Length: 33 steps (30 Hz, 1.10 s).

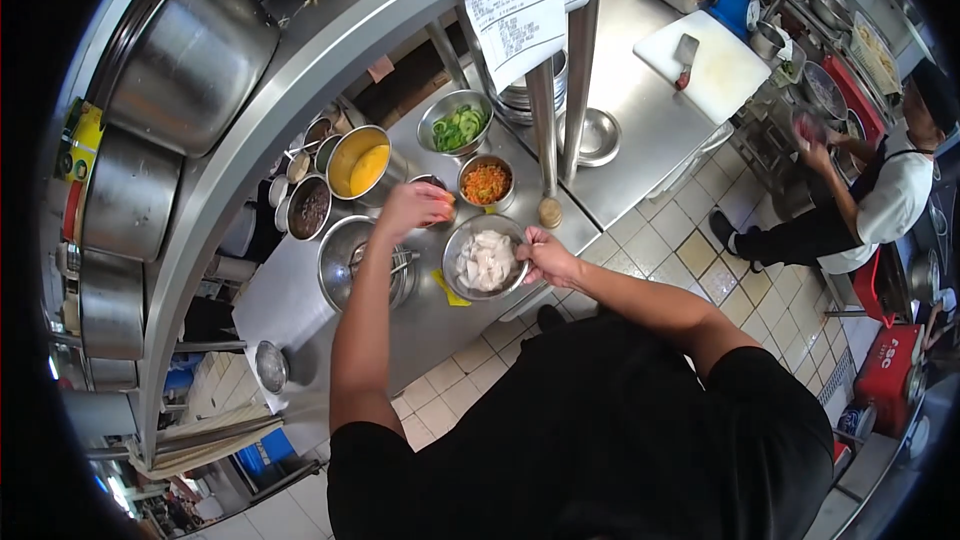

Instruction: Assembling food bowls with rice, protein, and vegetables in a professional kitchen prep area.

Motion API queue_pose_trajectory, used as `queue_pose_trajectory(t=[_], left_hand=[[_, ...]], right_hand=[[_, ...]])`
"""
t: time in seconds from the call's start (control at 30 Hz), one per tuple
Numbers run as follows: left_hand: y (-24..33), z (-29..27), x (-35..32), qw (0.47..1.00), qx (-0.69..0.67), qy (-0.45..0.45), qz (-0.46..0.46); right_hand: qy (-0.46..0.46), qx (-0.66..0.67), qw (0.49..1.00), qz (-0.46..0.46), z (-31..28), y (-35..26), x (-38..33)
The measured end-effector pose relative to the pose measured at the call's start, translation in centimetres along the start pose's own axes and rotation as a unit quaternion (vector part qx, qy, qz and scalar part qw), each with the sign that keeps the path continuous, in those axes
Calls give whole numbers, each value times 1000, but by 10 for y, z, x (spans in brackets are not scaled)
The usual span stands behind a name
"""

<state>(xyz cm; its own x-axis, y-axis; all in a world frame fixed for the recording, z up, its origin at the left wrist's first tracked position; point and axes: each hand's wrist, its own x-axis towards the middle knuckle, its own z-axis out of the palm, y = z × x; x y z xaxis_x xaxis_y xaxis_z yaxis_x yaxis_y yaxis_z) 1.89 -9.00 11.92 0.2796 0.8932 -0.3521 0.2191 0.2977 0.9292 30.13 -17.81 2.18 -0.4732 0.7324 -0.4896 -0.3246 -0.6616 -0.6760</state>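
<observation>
Black shirt fills lower frame. Right hand pinches rim of steel bowl of white slices, bowl on steel counter. Left hand curled, fingers closed on something small and orange, above small bowl. Grated carrot bowl just beyond, green pepper bowl farther back.
</observation>
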Motion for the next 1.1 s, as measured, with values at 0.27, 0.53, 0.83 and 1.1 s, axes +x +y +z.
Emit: queue_pose_trajectory(t=[0.27,0.53,0.83,1.1], left_hand=[[-2,75,-42,936,325,14,135],[20,165,-30,939,287,13,191],[51,295,-2,906,335,15,257],[77,488,46,860,417,-57,290]], right_hand=[[11,15,999,-35,4,-31,-25],[41,60,995,-64,-41,-39,-79],[67,94,989,-94,-140,-43,-149],[145,100,974,-143,-283,-69,-249]])
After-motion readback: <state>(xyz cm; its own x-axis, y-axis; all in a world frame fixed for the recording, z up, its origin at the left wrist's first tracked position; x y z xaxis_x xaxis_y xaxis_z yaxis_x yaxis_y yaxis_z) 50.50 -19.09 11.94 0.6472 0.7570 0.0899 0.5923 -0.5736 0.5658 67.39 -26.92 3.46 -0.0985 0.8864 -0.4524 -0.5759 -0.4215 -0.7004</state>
